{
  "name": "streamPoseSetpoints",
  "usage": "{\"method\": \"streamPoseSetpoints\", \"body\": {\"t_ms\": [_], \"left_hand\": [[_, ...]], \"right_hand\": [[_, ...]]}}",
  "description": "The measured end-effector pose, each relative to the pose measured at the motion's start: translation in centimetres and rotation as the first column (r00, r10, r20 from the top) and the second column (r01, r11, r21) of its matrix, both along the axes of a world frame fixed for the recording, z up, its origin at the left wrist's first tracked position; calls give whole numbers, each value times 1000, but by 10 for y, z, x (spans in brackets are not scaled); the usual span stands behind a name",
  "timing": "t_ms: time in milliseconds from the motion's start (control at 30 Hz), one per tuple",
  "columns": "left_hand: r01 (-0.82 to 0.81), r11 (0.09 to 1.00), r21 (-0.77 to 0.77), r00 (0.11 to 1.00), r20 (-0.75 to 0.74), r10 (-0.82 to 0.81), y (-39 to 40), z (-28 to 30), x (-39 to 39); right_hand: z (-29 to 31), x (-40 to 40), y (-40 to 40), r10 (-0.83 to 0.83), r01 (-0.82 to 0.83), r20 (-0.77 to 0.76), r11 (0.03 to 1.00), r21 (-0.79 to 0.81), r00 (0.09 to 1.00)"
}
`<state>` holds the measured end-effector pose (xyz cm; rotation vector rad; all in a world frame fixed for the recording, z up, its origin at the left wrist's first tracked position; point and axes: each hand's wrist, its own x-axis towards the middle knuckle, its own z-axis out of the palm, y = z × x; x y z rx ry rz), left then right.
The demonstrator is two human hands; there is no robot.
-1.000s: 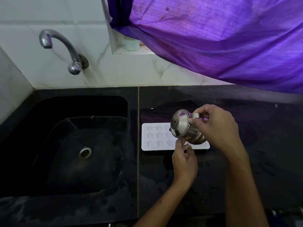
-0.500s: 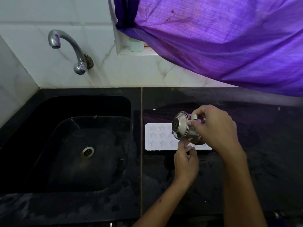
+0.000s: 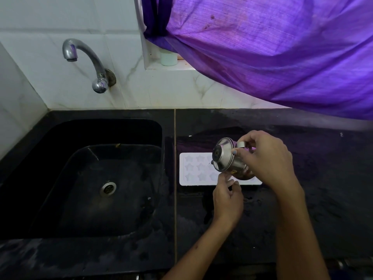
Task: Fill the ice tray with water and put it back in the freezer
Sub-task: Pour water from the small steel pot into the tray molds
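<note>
A white ice tray (image 3: 196,168) with star-shaped cells lies flat on the black counter, just right of the sink. My right hand (image 3: 266,158) grips a small steel pot (image 3: 226,156) by its handle and holds it tipped to the left over the tray's middle. The pot and both hands hide the tray's right half. My left hand (image 3: 227,197) is at the tray's near edge below the pot, fingertips touching the rim. Whether water is running out of the pot cannot be seen.
A black sink (image 3: 86,178) with a steel drain (image 3: 108,188) sits at the left, under a chrome tap (image 3: 88,63) on the white tiled wall. A purple curtain (image 3: 272,49) hangs over the counter's back right. A pale cup (image 3: 168,58) stands on the window ledge.
The view has shifted a little, moving everything slightly rightward in the picture. The pot stays tipped over the tray in my right hand, and my left hand stays at the tray's near edge.
</note>
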<state>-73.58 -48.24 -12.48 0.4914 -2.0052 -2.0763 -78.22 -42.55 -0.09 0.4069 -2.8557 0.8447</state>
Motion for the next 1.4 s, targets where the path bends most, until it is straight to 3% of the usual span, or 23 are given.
{"method": "streamPoseSetpoints", "body": {"t_ms": [433,1400], "left_hand": [[-55,997,-61,998,-23,53,-11,2,2],[-81,997,-22,996,-38,80,-25,5,7]], "right_hand": [[7,1,0,-11,17,36,986,-168,999],[7,4,-36,113,-113,-34,993,21,993]]}}
